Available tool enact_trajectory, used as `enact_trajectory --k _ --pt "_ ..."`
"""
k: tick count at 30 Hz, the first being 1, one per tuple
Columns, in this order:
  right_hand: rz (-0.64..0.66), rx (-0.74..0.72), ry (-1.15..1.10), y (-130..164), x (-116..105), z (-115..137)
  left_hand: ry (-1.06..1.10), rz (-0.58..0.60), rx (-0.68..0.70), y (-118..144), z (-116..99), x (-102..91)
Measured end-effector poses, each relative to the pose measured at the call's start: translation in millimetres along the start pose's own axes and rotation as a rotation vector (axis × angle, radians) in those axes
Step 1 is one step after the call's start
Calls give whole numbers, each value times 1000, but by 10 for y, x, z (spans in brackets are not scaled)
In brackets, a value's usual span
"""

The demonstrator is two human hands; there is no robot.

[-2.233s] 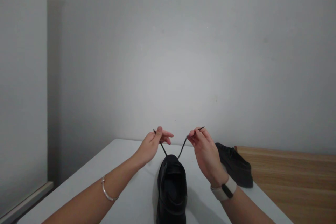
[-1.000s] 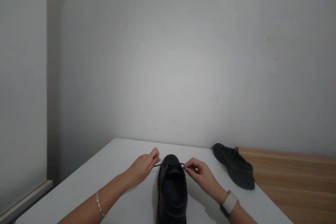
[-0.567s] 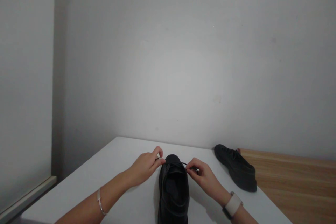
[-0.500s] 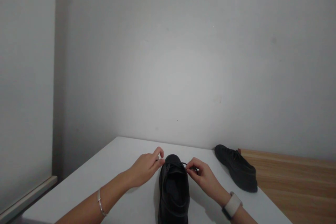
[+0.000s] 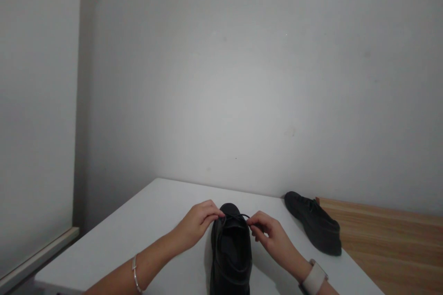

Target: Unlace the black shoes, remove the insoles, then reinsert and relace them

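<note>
we have our two bare hands at the lacing of a black shoe (image 5: 234, 274), which stands on a white table (image 5: 162, 209) right in front of us, between our forearms, toe pointing away and heel toward us, its opening facing up.

our left hand (image 5: 199, 225) is nearly closed: thumb and forefinger come together in a pinch on the black lace (image 5: 244, 215), at the left side of the lacing, the other fingers folded in close beside them. our right hand (image 5: 272, 236) pinches the same lace on the right side — thumb and forefinger tips together, the remaining fingers loosely curled beneath. between the two pinches the lace runs across the front of the shoe; the crossing is too dark and small for us to tell how it is looped.

we wear a silvery bracelet (image 5: 134, 272) on our left wrist and a pale watch band (image 5: 314, 278) on our right. a second shoe (image 5: 313, 224), also black, sits farther off to the right — near the wall (image 5: 221, 101), beside a wood-grain surface (image 5: 391, 239).
</note>
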State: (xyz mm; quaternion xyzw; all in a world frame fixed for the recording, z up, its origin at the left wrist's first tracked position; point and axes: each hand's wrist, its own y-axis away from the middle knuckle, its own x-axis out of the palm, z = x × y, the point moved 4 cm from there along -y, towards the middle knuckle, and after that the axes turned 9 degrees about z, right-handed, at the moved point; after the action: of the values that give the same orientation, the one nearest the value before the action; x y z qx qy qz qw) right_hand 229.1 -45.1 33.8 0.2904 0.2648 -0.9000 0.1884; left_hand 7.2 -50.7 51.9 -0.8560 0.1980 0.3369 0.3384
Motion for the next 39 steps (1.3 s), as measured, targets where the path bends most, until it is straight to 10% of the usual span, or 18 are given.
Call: enact_trajectory --k 12,23,32,39 --pt "29 49 -124 0 75 -142 -56 -99 -102 46 116 93" --pt "-92 -73 206 5 4 68 -128 -147 -94 10 9 81" --pt "-25 25 35 34 44 230 26 -52 -215 -13 -151 77" --pt "78 34 316 -26 -8 572 -287 99 -213 -151 -365 94"
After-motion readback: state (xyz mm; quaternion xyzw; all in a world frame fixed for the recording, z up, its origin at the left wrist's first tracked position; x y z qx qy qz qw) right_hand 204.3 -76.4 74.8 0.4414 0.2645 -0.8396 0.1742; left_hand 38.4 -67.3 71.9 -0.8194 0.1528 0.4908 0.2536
